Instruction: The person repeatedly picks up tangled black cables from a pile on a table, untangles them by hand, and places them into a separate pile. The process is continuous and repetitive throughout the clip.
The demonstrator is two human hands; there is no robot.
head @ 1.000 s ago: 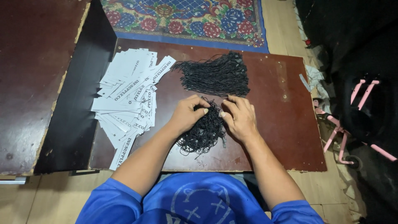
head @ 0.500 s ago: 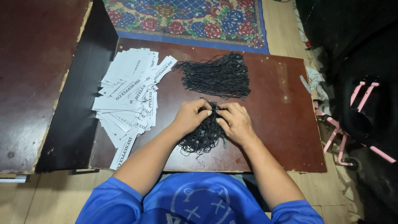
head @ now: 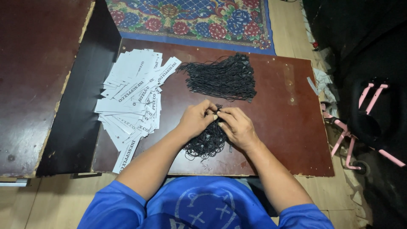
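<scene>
Cords (head: 207, 142): small black tangle near front edge of counter (head: 292, 140), about mid-width, under and between both hands. Left hand (head: 196, 119) curled, fingers bent in, thumb and fingertips pinched on strands at top of tangle. Right hand (head: 237, 127) likewise curled, fingertips pinching strands right beside left fingertips; hands touching or nearly so at the tips. Neither hand open. Can't tell if it's one strand or several in the pinch, too fine.

Bigger cord pile (head: 224, 78) lies farther back on counter, spread flat, strands roughly parallel, apart from the small tangle. Tags (head: 133, 97): white paper strips w/ dark print, fanned in a loose overlapping heap on left part of counter, some overhanging the left and front edge. Near left forearm, not touching hands.

Counter is dark red-brown board, chipped at edges. Black panel (head: 80, 110) just left of it, another brown board (head: 38, 76) beyond that. Floral rug (head: 190, 19) on floor behind counter. Pink-framed item (head: 360, 123) w/ black part at right, on floor, well apart. Person wears blue shirt (head: 199, 208), bottom of frame.
</scene>
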